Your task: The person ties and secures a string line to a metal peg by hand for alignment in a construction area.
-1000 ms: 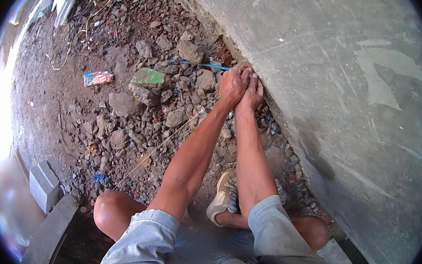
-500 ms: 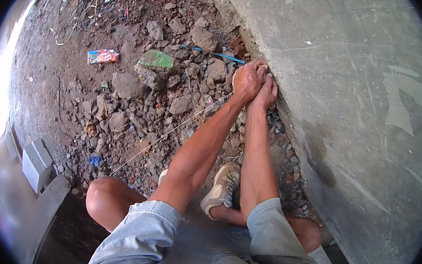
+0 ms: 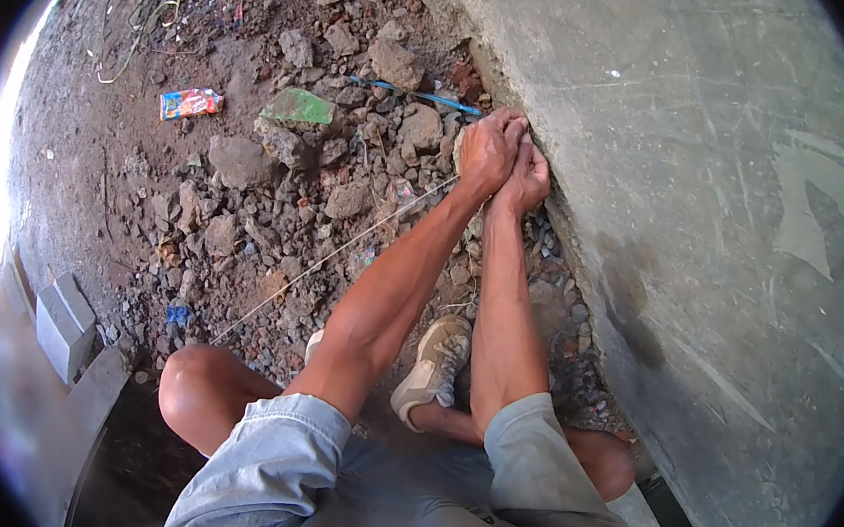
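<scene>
A thin pale string [image 3: 327, 257] runs taut from beside my left knee up to my hands, where it passes out of sight under my left hand. My left hand [image 3: 489, 154] is closed, its fingers curled in at the foot of the concrete wall [image 3: 705, 238]. Pressed against it on the right is my right hand [image 3: 525, 179], also closed, with the thumb side turned up. The fingertips of both hands meet close to the wall's edge, and what lies between them is hidden. A blue strip [image 3: 417, 93] lies on the rubble just beyond my left hand.
Broken stones [image 3: 242, 163] and gravel cover the ground left of the wall. Among them lie a green fragment [image 3: 298, 106], a red and blue wrapper [image 3: 191, 104] and a blue scrap [image 3: 177, 314]. A grey block [image 3: 65, 333] stands at the lower left.
The view has shifted slightly, so the ground appears farther left and up. My hands stay together by the wall; my right hand has rolled a little, showing more of its palm.
</scene>
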A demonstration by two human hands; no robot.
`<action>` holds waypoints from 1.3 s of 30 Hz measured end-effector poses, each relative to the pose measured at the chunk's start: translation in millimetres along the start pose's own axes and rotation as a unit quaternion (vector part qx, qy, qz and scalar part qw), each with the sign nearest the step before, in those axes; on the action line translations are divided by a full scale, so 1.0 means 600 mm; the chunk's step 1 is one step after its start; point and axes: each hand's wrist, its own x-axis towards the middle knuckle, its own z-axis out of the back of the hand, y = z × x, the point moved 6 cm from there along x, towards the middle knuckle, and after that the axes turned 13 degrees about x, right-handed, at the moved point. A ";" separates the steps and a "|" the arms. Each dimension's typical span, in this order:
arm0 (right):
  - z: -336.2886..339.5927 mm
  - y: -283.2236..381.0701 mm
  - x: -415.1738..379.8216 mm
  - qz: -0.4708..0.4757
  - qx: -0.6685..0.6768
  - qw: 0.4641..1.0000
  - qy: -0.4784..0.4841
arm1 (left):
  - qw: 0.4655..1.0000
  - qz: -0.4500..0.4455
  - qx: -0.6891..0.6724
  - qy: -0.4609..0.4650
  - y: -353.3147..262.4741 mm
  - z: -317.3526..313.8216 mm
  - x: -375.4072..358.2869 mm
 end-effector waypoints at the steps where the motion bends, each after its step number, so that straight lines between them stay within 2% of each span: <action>1: 0.006 -0.002 0.004 0.005 -0.018 1.000 -0.013 | 1.000 0.004 -0.009 -0.002 0.001 0.000 -0.001; 7: 0.009 -0.027 0.026 0.034 -0.091 0.994 -0.042 | 0.998 -0.043 0.036 -0.001 -0.008 0.015 0.007; 10: -0.011 -0.022 0.009 -0.052 -0.016 0.998 -0.019 | 1.000 -0.026 0.012 0.008 -0.010 0.020 0.008; 14: -0.037 0.000 -0.003 -0.110 0.132 0.983 0.061 | 1.000 -0.009 0.006 0.001 -0.002 0.016 0.004; 17: -0.036 0.000 -0.013 -0.138 0.213 0.967 0.015 | 1.000 -0.018 0.006 0.015 -0.005 0.013 0.003; 24: -0.029 -0.030 0.008 -0.166 0.202 0.965 0.007 | 1.000 0.005 0.005 0.031 0.000 0.011 0.006; 30: -0.032 -0.022 0.008 -0.170 0.137 0.976 -0.012 | 0.999 0.003 0.018 0.043 0.002 0.012 0.010; 39: -0.047 -0.013 0.007 -0.158 0.143 0.976 -0.048 | 0.996 0.029 -0.003 0.088 0.011 0.005 0.021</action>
